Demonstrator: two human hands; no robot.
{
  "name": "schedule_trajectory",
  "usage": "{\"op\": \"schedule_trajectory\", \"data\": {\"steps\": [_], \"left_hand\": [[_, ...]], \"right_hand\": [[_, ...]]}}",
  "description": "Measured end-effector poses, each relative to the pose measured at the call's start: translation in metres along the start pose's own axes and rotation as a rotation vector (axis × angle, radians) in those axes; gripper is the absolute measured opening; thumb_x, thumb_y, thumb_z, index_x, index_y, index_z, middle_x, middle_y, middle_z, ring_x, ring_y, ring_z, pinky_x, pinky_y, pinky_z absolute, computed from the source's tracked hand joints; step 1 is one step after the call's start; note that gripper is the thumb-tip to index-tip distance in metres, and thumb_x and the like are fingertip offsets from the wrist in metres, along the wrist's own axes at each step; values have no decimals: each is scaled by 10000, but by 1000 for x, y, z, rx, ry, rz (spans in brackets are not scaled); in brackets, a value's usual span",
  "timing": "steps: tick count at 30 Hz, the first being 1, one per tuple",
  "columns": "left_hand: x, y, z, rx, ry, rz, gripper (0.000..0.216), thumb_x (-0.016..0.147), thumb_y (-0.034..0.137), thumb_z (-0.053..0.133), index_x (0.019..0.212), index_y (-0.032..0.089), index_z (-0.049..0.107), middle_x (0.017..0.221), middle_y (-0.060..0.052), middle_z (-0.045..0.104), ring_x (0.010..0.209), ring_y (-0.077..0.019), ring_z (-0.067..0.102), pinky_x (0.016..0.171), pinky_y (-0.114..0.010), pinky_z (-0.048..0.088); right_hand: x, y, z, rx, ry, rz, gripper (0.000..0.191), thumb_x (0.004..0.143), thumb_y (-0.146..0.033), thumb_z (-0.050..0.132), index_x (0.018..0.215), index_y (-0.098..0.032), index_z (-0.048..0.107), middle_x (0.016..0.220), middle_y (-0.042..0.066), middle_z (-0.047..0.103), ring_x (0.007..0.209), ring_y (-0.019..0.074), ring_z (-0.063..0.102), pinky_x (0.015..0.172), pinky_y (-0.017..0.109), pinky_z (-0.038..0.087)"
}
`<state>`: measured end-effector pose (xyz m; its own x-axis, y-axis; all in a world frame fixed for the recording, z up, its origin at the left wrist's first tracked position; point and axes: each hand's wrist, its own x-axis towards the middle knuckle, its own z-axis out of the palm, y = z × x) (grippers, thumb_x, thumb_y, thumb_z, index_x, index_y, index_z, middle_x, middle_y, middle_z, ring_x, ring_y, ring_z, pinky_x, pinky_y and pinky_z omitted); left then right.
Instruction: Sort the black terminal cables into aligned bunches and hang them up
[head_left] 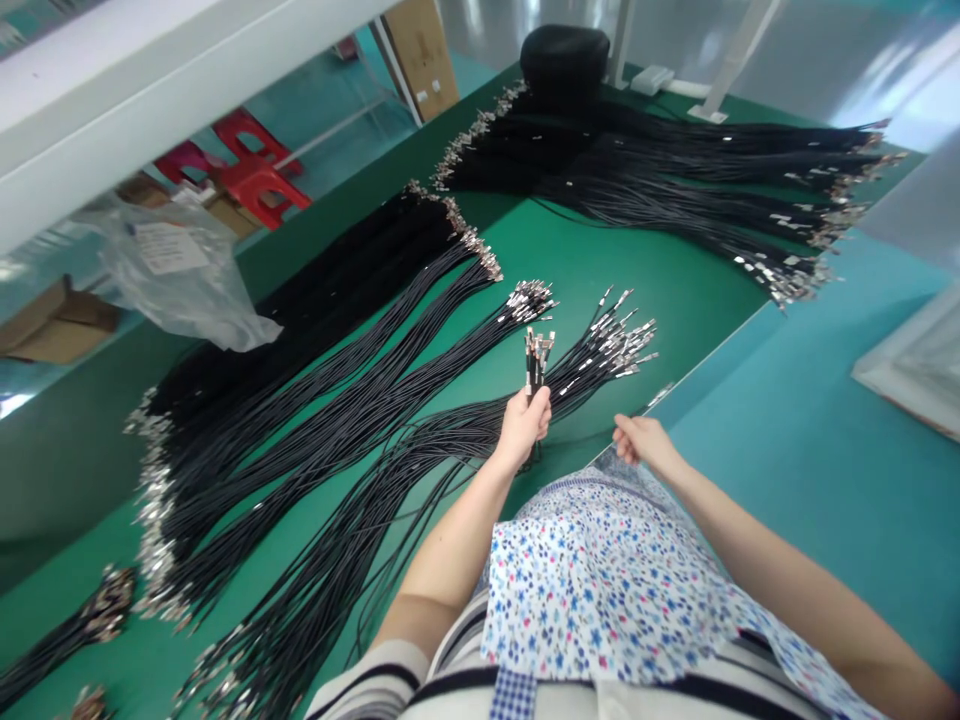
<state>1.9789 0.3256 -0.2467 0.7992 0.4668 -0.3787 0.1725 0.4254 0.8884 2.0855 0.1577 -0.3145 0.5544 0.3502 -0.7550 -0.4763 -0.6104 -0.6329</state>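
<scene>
My left hand is closed around a small bunch of black cables, their metal terminals sticking up above the fist. Beneath and beside it, a loose bundle of black cables stretches across the green table, silver terminals fanned out at its upper right end. At the table's front edge, my right hand is pinched on a single thin black cable. A silver terminal shows just beyond those fingers. How the cable runs inside the right hand is hidden.
More cable bundles lie in rows on the green table, and a large pile covers its far end. A black rounded object stands behind that pile. A plastic bag hangs at left, near a white shelf beam.
</scene>
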Motion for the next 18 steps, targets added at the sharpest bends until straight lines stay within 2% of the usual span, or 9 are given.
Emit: {"op": "schedule_trajectory", "data": {"steps": [3,7,11,14,18], "left_hand": [[2,1,3,10,-6,-15,387,726,496,535,663,165,343,437,84,290,322,-12,213,314,-149,147],[5,5,4,3,5,-18,379,728,483,540,671,168,338,444,85,282,325,-13,211,312,-151,144],[7,6,3,-3,12,-24,374,737,484,530,674,169,338,439,87,269,324,-14,206,314,-151,137],[8,5,2,0,10,-36,375,735,489,530,677,167,346,433,86,279,324,-13,208,317,-149,145],[11,4,3,-4,11,-49,371,730,493,533,687,166,363,429,86,294,317,-14,213,314,-151,155]], "right_hand": [[12,-28,-3,43,41,-56,306,876,-325,351,667,-132,465,446,21,530,328,83,468,315,173,348],[33,-50,9,-4,-135,56,306,859,-308,397,637,-114,477,423,48,524,313,104,463,304,187,342],[44,-53,23,-12,-213,78,364,873,-379,375,650,-113,484,447,52,542,339,101,486,332,184,377],[47,-53,27,-44,-178,87,385,860,-427,391,650,-115,474,419,48,524,310,103,466,309,185,358],[47,-51,25,-83,-143,72,322,862,-345,404,650,-112,472,408,42,518,289,101,448,285,182,329]]}}
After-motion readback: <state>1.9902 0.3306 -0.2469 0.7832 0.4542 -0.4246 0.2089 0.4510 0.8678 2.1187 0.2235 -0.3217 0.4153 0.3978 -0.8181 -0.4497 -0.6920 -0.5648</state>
